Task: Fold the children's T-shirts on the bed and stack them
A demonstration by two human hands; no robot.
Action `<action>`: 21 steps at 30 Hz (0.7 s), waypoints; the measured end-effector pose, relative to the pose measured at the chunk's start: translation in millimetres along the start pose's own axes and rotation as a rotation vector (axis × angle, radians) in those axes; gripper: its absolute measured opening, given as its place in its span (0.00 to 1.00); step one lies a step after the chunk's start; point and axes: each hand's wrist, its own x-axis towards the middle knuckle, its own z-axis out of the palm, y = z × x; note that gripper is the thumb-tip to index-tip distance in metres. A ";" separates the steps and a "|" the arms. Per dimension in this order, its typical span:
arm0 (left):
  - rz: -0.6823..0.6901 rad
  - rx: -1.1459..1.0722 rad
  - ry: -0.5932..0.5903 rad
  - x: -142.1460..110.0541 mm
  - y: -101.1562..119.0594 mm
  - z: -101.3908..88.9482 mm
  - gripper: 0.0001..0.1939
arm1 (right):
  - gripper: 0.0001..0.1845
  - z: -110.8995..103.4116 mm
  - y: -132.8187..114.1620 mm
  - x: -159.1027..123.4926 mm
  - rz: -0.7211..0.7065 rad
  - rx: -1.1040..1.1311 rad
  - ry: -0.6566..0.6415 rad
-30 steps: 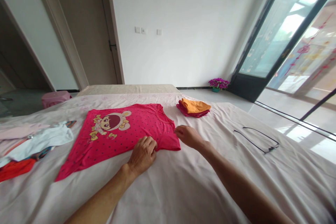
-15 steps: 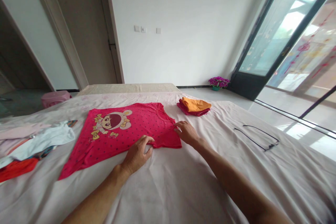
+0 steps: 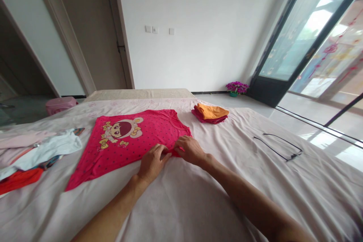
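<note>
A pink-red T-shirt (image 3: 153,128) with dark dots and a cartoon girl print lies spread on the bed sheet (image 3: 221,196), its neckline toward the right. At its near sleeve, my left hand (image 3: 154,162) pinches the cloth near the underarm. Close beside it my right hand (image 3: 190,150) is closed on the same sleeve, which is bunched and partly folded over between the two hands. Fingers hide part of the sleeve.
Folded orange and dark red clothes (image 3: 211,112) sit beyond the right hand. Eyeglasses (image 3: 283,147) rest on the sheet at right. Loose clothes (image 3: 42,151) lie at left. A pink stool (image 3: 61,105) and purple flowers (image 3: 237,87) stand on the floor.
My right hand has moved left and nearer, bringing the sleeve's end inward toward my left hand. The left hand has shifted slightly right. The sleeve was flat before.
</note>
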 end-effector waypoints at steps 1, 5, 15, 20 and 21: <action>-0.005 0.042 0.007 1.3 3.4 1.1 0.08 | 0.05 0.0 -0.1 0.1 0.005 -0.006 0.013; -0.031 0.190 0.024 6.8 12.7 5.2 0.04 | 0.07 1.7 1.5 -3.1 -0.024 -0.025 0.018; 0.042 0.215 0.031 7.7 10.6 9.8 0.10 | 0.13 2.1 19.0 -30.5 0.080 -0.116 -0.063; 0.109 0.082 -0.070 4.6 8.3 7.7 0.10 | 0.12 -11.6 29.0 -42.9 0.000 -0.112 -0.133; 0.115 0.036 -0.087 2.9 6.6 4.6 0.09 | 0.13 -15.7 30.2 -44.3 -0.012 -0.101 -0.139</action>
